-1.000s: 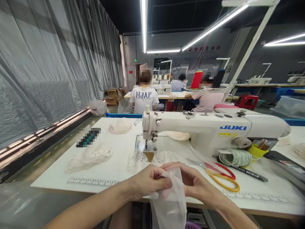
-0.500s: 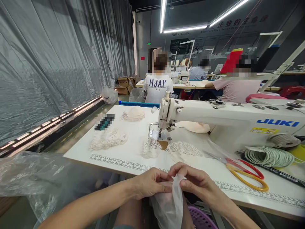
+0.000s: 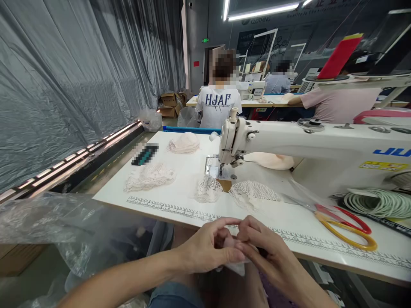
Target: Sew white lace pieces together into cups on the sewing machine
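Observation:
My left hand and my right hand meet just in front of the table edge, over my lap. Between them a sheer white piece of fabric is bunched up, gripped by the fingers of both hands. Much of it is hidden behind the fingers; a pale end hangs below. Beyond my hands, two white lace pieces lie by the needle of a white sewing machine. Further left are a stack of lace pieces and a pile of pale, rounded fabric pieces.
Scissors with red and yellow handles lie at the right, beside a coil of pale green cord. A printed ruler runs along the table's front. Clear plastic hangs at the left. Co-workers sit ahead.
The sheer fabric, which hung down long between my hands, is now gathered up and mostly covered by my fingers. The view has tipped downward and shifted a little left.

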A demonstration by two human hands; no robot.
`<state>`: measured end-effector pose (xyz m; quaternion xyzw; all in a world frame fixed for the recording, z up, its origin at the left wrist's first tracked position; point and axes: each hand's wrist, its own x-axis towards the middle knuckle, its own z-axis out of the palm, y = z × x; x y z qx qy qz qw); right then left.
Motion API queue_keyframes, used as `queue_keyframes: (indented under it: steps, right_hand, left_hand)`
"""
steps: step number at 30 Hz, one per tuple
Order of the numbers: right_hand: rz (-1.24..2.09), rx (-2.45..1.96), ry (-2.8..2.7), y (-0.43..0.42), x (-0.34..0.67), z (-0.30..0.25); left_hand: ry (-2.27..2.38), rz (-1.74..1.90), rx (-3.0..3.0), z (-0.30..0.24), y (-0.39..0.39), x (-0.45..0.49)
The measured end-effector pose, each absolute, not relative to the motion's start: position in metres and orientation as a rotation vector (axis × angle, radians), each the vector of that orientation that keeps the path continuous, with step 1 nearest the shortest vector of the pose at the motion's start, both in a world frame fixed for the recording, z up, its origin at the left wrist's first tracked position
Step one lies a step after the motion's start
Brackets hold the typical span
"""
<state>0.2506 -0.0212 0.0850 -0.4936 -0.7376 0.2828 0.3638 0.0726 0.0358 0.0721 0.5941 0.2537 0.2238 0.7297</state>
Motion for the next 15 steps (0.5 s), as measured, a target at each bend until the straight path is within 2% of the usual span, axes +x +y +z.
queue_keyframes:
  steps: [3,8,11,15]
  right_hand:
    - [0.779,-1.292,-1.857,-0.027,0.252,0.084]
    - [1.045,-1.426,-1.726,-0.034,0.255,0.079]
    - [1.085,-1.429,-1.693,-0.033,0.256,0.075]
    - [1.061,-1.467,-1.648,-0.034,0.259,0.072]
  left_hand:
    - [0.623,0.435,1.316,0.07,0.036,0.075]
    - [0.58,0.431,1.352,0.074,0.038,0.071]
    - [0.526,0.519,1.462,0.076,0.04,0.067]
    - [0.59,0.35,1.356,0.077,0.042,0.063]
